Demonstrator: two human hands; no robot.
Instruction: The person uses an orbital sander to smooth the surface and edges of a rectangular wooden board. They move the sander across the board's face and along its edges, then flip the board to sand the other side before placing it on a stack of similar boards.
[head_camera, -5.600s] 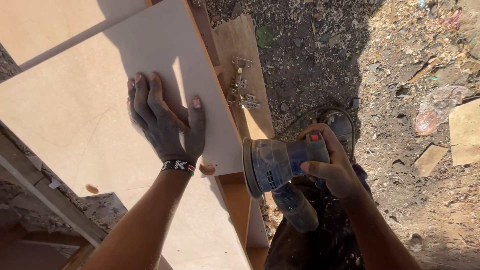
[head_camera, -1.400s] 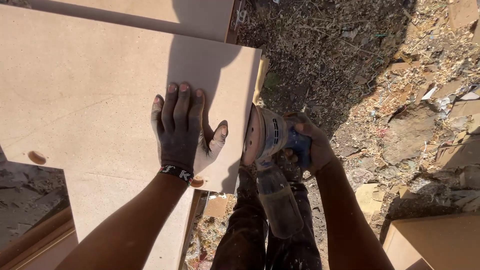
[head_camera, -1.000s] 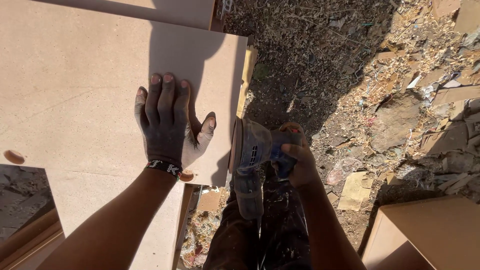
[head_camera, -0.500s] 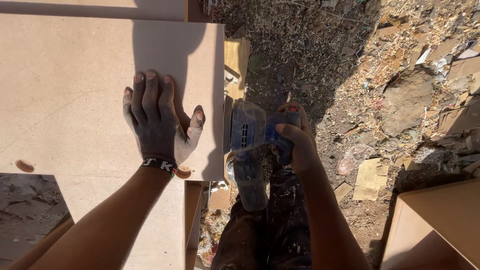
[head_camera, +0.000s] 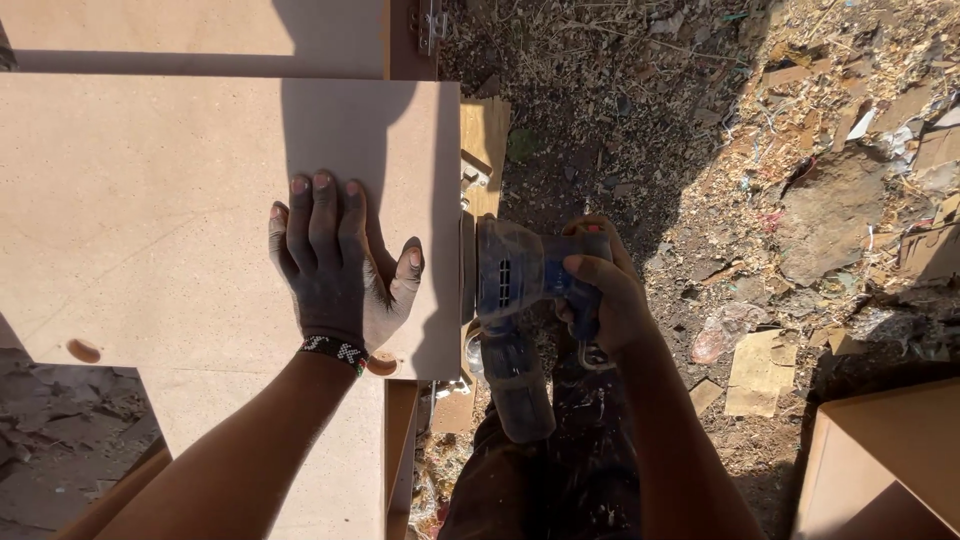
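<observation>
Large flat tan fibreboard panel (head_camera: 180, 210) lying level over a second board, right edge at mid-frame above littered dirt ground (head_camera: 800, 200). Left hand (head_camera: 335, 265) spread flat, pressed on panel near that edge. Right hand (head_camera: 600, 290) clenched around dusty blue-grey handheld power sander (head_camera: 515, 275), pad against panel's right edge.

The wide pale board (head_camera: 150, 210) lies bare to the left of the left hand (head_camera: 340, 270), open room there. At its right edge the sander (head_camera: 510, 275), gripped by the right hand (head_camera: 600, 295), fills the narrow gap beside the thumb. A metal hinge (head_camera: 432, 22) sits on the far panel (head_camera: 200, 35). Rubble and offcuts (head_camera: 800, 210) clutter the ground to the right.
</observation>
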